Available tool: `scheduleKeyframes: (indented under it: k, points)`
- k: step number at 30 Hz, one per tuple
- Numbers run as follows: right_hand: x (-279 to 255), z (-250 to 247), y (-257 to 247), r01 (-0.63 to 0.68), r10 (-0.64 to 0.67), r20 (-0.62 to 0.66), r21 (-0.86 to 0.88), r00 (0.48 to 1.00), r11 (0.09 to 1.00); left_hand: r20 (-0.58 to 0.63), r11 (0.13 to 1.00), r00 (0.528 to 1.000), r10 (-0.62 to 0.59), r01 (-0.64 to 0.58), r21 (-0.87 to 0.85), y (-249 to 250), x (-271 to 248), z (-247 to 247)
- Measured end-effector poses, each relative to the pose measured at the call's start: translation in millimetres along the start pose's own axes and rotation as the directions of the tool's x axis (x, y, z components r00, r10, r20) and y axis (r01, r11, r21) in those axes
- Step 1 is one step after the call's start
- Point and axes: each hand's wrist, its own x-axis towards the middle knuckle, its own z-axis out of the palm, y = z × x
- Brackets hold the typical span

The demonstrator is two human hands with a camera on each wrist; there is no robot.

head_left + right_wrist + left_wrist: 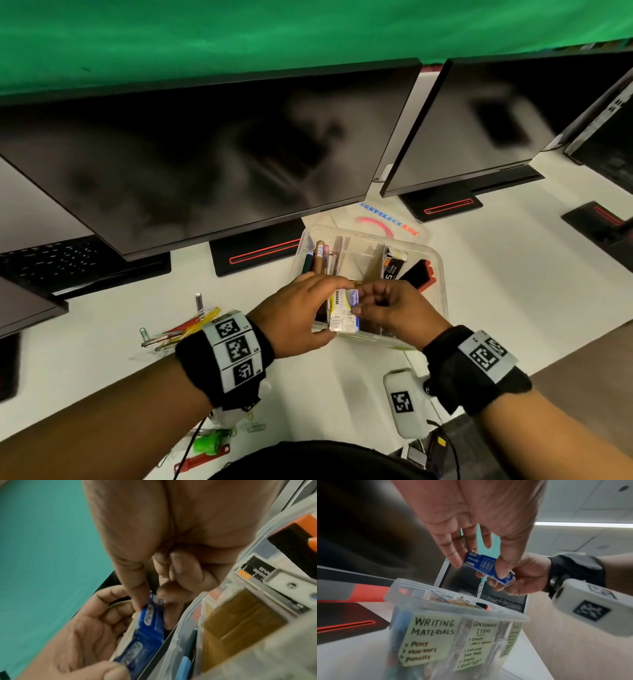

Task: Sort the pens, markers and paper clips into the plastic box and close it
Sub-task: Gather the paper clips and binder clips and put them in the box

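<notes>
Pens already in the plastic box (pixel 435 260); both the left hand (pixel 294 317) and right hand (pixel 394 313) pinch a paper-clip packet (pixel 344 313) in their fingers. Loose clips (pixel 150 337) at 9 o'clock on the bench (pixel 513 274), lid (pixel 394 219) off.

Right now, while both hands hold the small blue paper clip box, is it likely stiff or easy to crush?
The paper clip box looks like thin cardboard, so it probably dents if squeezed. It seems light: left hand and right hand pinch it with fingertips.
</notes>
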Motion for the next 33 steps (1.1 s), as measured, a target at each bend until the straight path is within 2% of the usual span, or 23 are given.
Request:
scheduleKeyframes:
  k: [4, 8, 10, 12, 14, 16, 19, 24, 29, 33]
  points:
    - [7.6, -17.9, -5.5, -0.076, 0.071, -0.085, -0.059, 0.994, 0.995, 0.055, 0.998, 0.997, -0.060, 0.058, 0.031, -10.0, 6.5, 2.1]
    - [25.0, -51.7, -2.2, -0.140, 0.110, -0.331, -0.068, 0.937, 0.988, 0.221, 0.969, 0.966, -0.135, 0.083, 0.231, -35.4, 5.6, -3.7]
    - [36.9, -67.4, 4.8, -0.184, 0.085, -0.448, -0.183, 0.890, 0.966, 0.315, 0.953, 0.930, -0.188, 0.095, 0.288, -43.9, 2.1, -3.4]
    - [47.6, -76.7, 8.7, -0.266, 0.040, -0.502, -0.386, 0.864, 0.883, 0.347, 0.947, 0.912, -0.221, 0.115, 0.301, -47.8, 1.1, 1.8]
    - [57.2, -77.7, 10.4, -0.348, 0.038, -0.484, -0.570, 0.874, 0.744, 0.344, 0.946, 0.908, -0.240, 0.139, 0.291, -49.6, 2.0, 6.1]
    - [67.9, -73.6, 15.6, -0.395, 0.097, -0.423, -0.706, 0.901, 0.588, 0.322, 0.948, 0.916, -0.241, 0.151, 0.281, -52.3, 2.9, 9.9]
    - [84.8, -65.7, 23.0, -0.402, 0.170, -0.364, -0.809, 0.916, 0.430, 0.320, 0.955, 0.924, -0.209, 0.122, 0.270, -56.1, 2.2, 13.4]
    - [99.9, -66.9, 28.0, -0.441, 0.234, -0.376, -0.808, 0.896, 0.391, 0.321, 0.963, 0.919, -0.231, 0.168, 0.212, -59.8, -1.3, 18.7]
    - [101.8, -62.7, 30.8, -0.495, 0.309, -0.398, -0.783, 0.864, 0.376, 0.284, 0.964, 0.933, -0.222, 0.167, 0.205, -60.1, -3.3, 22.2]
    - [94.7, -60.0, 19.5, -0.478, 0.317, -0.378, -0.805, 0.870, 0.353, 0.272, 0.963, 0.936, -0.223, 0.167, 0.214, -61.2, -2.3, 21.8]
